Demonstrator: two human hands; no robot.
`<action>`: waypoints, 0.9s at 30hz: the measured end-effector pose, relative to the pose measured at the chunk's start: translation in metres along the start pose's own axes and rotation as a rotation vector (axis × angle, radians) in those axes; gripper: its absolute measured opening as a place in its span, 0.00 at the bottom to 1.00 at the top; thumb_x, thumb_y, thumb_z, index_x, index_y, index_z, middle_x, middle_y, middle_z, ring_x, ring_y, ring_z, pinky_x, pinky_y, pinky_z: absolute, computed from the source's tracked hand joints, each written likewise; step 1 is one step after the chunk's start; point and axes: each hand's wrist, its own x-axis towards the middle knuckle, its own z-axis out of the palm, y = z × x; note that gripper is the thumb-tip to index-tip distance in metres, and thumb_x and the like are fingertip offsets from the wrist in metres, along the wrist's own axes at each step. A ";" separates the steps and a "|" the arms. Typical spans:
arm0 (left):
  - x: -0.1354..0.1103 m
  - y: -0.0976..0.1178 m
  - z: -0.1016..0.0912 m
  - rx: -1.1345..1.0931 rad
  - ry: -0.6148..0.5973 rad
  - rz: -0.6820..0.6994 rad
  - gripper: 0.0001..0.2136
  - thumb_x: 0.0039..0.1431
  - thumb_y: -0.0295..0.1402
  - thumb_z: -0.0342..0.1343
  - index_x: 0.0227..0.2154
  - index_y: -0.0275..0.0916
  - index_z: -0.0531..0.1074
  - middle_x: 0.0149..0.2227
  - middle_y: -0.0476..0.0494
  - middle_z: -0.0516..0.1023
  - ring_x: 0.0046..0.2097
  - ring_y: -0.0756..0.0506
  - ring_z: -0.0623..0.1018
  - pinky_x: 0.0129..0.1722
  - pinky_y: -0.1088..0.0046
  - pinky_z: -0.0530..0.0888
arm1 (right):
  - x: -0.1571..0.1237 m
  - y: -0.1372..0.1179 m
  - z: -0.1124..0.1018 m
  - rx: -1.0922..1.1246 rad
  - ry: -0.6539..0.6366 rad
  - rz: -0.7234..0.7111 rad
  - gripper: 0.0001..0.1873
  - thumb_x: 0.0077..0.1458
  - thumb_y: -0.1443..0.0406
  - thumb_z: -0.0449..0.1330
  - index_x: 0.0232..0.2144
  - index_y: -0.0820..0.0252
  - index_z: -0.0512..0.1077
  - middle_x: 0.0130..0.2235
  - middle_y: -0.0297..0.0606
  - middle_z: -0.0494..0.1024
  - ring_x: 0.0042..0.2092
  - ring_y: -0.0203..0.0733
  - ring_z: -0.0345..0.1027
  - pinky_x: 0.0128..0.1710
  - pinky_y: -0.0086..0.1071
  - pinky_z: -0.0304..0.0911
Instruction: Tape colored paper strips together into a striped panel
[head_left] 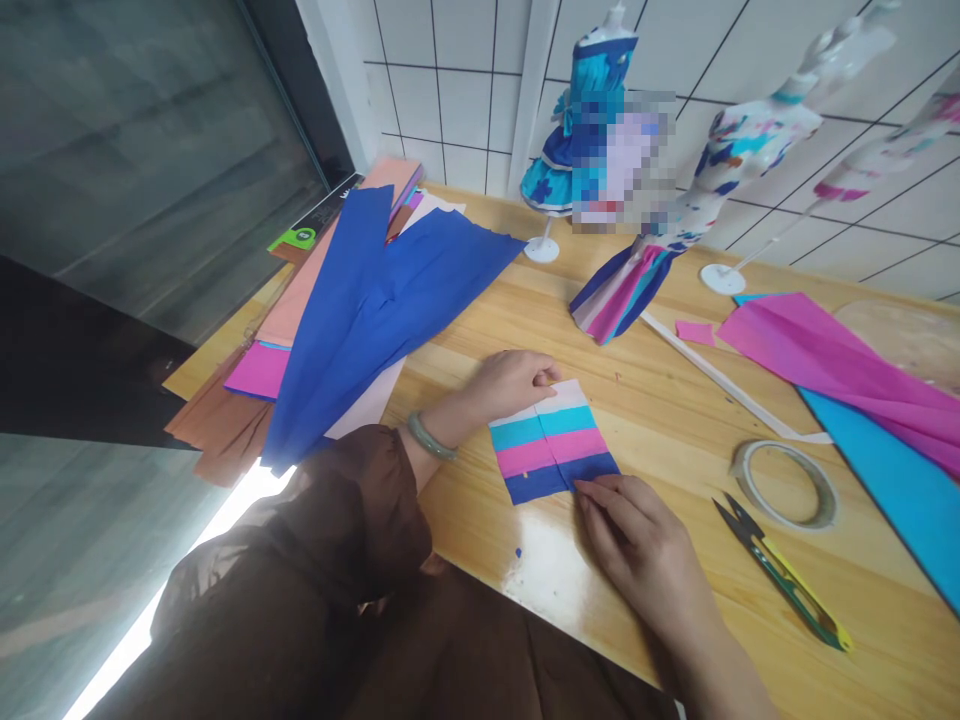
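A small striped paper piece (pixel 551 441), banded white, cyan, pink and blue, lies flat on the wooden table (pixel 675 400). My left hand (pixel 510 383) is curled at its far edge, fingertips pinching or pressing the white band. My right hand (pixel 634 525) rests at its near blue edge, fingers together and pressed down on the corner. A green bangle (pixel 430 438) sits on my left wrist, below a brown sleeve.
Blue crepe paper sheets (pixel 375 310) lie over pink and orange sheets at the left. Dressed mannequin stands (pixel 585 130) line the tiled wall. A tape roll (pixel 784 483) and yellow-handled snips (pixel 787 580) lie right of my hand. Magenta and cyan paper (pixel 847 370) fills the right side.
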 end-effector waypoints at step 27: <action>0.004 -0.021 -0.016 -0.240 0.099 -0.058 0.10 0.54 0.34 0.49 0.34 0.37 0.73 0.32 0.47 0.77 0.34 0.51 0.73 0.32 0.77 0.68 | -0.001 0.000 0.004 -0.042 -0.064 -0.080 0.11 0.52 0.71 0.56 0.40 0.62 0.72 0.31 0.41 0.69 0.32 0.39 0.63 0.30 0.34 0.61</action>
